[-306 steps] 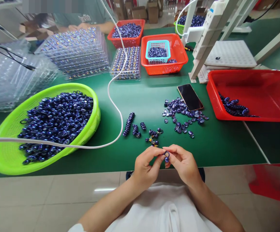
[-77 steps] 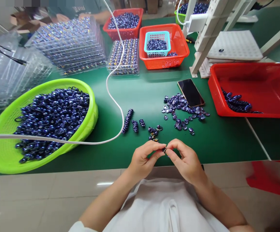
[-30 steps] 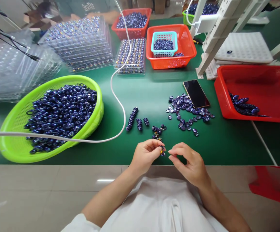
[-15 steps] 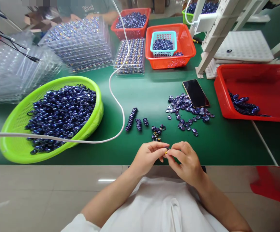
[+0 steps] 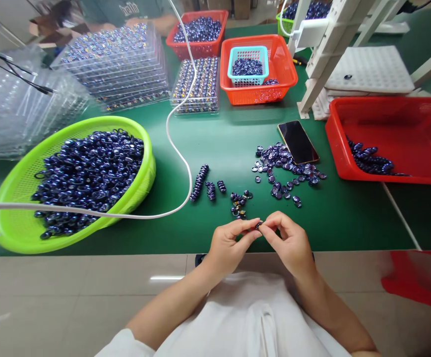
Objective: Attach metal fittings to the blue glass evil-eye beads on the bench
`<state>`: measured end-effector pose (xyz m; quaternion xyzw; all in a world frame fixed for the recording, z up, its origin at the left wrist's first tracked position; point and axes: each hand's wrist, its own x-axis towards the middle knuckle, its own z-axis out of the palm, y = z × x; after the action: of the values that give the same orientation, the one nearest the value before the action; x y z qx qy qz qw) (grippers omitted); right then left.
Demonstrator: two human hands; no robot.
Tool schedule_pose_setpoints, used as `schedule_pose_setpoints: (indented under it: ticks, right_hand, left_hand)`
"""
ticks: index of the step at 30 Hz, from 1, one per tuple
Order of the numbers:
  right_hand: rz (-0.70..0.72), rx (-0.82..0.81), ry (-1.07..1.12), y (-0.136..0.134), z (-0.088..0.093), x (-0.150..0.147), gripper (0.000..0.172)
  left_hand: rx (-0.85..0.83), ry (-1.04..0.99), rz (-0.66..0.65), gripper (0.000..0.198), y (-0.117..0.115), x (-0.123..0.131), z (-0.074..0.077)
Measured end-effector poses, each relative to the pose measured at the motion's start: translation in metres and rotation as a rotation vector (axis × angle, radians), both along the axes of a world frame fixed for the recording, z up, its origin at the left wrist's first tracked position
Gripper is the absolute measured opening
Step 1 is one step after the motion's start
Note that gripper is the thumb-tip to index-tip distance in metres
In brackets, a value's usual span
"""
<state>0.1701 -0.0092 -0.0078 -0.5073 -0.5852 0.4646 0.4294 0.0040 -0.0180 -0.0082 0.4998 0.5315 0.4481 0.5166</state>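
Note:
My left hand and my right hand meet at the table's front edge, both closed in a pinch on one small dark shiny ring. Fingertips cover much of it. Just beyond my left hand lies a small cluster of dark blue rings, some with gold-coloured parts. Left of that cluster, more rings are lined up in a long row and two short rows. Farther right, loose dark blue round caps are scattered beside a phone.
A green basket full of dark rings stands left, with a white cable running across it. Clear trays are stacked behind. Red baskets stand at the back, a red bin at right, near a white metal post. Another person sits opposite.
My right hand's fingers have shifted on the small ring, and the yellow part seen between the fingertips earlier is now hidden. The whole view has shifted slightly.

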Motion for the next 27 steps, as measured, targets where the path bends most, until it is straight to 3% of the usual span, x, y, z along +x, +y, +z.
schedule_pose_setpoints:
  ticks: [3,6,11,13,18,21,24,27]
  right_hand:
    - [0.039,-0.140,0.039,0.003,0.002,0.004,0.016]
    - [0.114,-0.241,0.103,0.006,0.005,0.006,0.015]
    - [0.223,-0.221,0.146,0.005,0.006,0.010,0.010]
    - [0.234,-0.120,0.097,0.004,0.004,0.012,0.006]
    - [0.356,0.389,-0.127,0.005,0.002,0.020,0.039]
    - [0.355,0.624,-0.325,0.007,0.002,0.025,0.042]
    - [0.337,0.714,-0.420,0.009,0.002,0.028,0.038]
    - [0.343,0.718,-0.383,0.009,0.000,0.028,0.039]
  left_hand:
    - [0.011,-0.001,-0.012,0.019,0.001,-0.002,0.004]
    - [-0.121,-0.112,-0.029,0.014,0.004,-0.004,0.011]
    - [-0.329,-0.381,-0.094,0.014,0.012,-0.008,0.015]
    - [-0.382,-0.466,-0.079,0.015,0.015,-0.008,0.014]
    - [-0.515,-0.552,-0.049,0.018,0.018,-0.007,0.013]
    - [-0.582,-0.576,-0.048,0.022,0.020,-0.008,0.014]
    - [-0.624,-0.605,-0.064,0.024,0.021,-0.008,0.014]
    - [-0.647,-0.614,-0.092,0.026,0.021,-0.007,0.014]
